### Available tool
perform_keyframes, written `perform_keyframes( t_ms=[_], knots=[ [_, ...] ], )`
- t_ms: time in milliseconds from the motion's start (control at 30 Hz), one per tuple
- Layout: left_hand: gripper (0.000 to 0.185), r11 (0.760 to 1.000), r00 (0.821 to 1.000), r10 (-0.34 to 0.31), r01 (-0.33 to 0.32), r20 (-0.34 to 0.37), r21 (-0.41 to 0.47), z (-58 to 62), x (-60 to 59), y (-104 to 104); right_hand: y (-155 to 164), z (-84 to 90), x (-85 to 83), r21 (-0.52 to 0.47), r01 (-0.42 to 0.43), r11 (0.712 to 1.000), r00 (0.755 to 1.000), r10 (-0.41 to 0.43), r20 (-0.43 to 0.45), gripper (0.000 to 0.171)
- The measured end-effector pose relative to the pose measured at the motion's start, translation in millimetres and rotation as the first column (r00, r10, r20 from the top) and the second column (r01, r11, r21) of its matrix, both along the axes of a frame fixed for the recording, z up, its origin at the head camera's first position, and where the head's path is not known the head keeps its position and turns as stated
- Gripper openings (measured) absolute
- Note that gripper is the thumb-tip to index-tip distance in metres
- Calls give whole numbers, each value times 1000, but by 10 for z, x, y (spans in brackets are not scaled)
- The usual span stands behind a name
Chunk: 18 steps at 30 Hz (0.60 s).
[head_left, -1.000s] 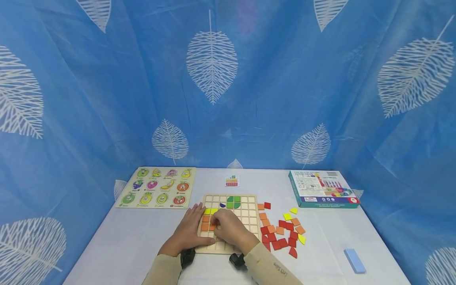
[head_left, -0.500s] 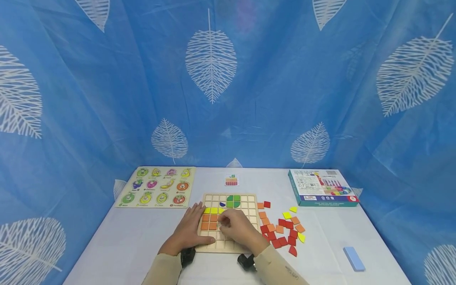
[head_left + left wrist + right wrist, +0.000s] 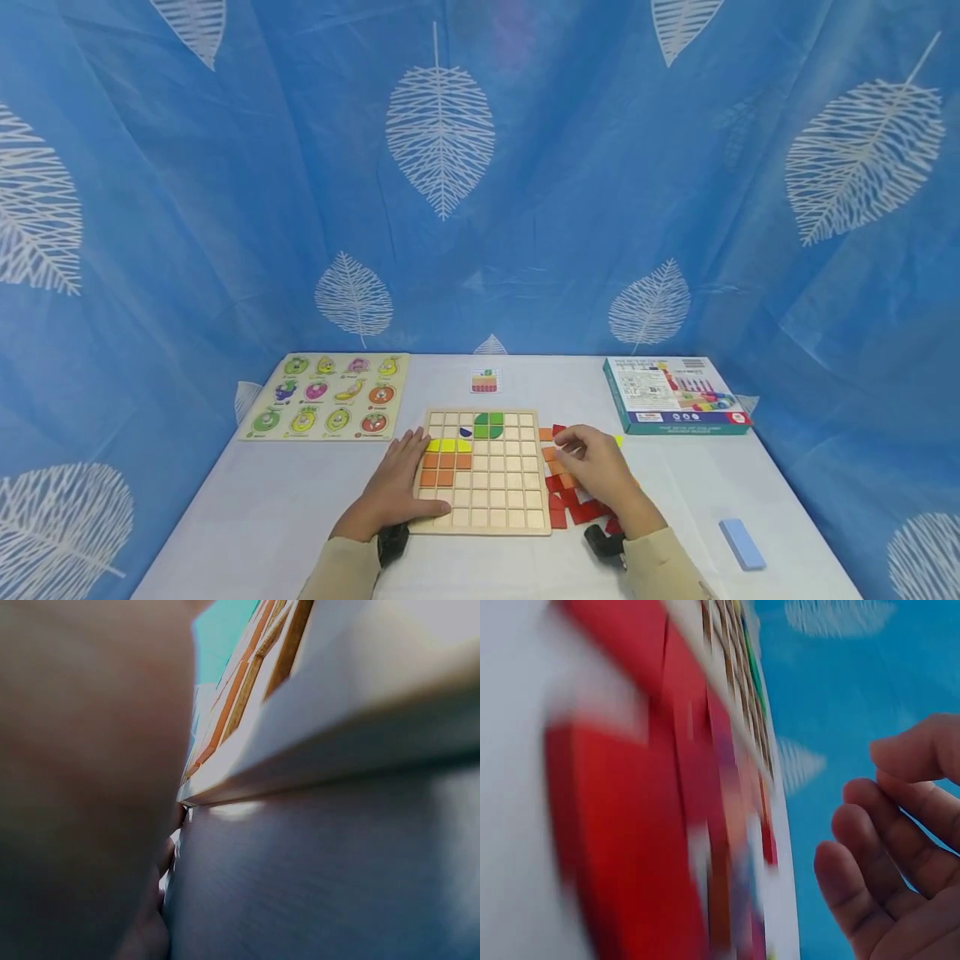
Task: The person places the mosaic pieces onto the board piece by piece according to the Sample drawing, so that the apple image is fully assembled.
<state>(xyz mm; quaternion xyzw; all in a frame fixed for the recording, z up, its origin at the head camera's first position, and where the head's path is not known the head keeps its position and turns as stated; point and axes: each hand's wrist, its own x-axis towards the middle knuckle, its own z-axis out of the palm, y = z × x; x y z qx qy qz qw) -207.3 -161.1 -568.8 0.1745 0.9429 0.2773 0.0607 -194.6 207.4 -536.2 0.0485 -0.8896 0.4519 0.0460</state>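
Note:
The wooden grid board (image 3: 517,525) lies flat on the table, holding yellow pieces (image 3: 448,446), orange square tiles (image 3: 446,461), a green group of pieces (image 3: 489,426) and a small blue piece (image 3: 466,432). My left hand (image 3: 392,487) rests along its left edge, fingers straight, thumb over the near left corner. To the right of the board, my right hand (image 3: 597,468) hovers over loose red tiles (image 3: 581,507) and orange tiles (image 3: 560,472). The right wrist view shows its fingers (image 3: 844,877) loosely bent, with nothing held.
A small picture card (image 3: 485,381) lies behind the board. A fruit puzzle board (image 3: 322,396) is at the back left, a boxed set (image 3: 678,396) at the back right. The blue block (image 3: 742,544) sits at the front right; a leaf-patterned curtain (image 3: 525,208) hangs behind.
My right hand has left the board and moved right over the loose tiles. A third orange tile now shows in the row under the yellow pieces. My left hand stays put.

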Motion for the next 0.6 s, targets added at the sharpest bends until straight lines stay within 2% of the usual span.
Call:
perform_keyframes(
  t_ms=[100,233,400,600],
  knots=[
    [130,1000,1000,2,-2,3,4,-2,-6,1,290,10,46,35,77,996,996,-79,48,21],
    [129,1000,1000,5,-5,3,11,5,-1,-5,619,5,111,109,128,986,985,-139,100,28],
    [129,1000,1000,4,-4,6,20,32,11,-1,832,-60,165,181,119,976,977,-147,151,35],
    [128,1000,1000,0,0,2,21,25,12,-1,851,-130,146,204,116,972,973,-153,173,31]
  ],
)
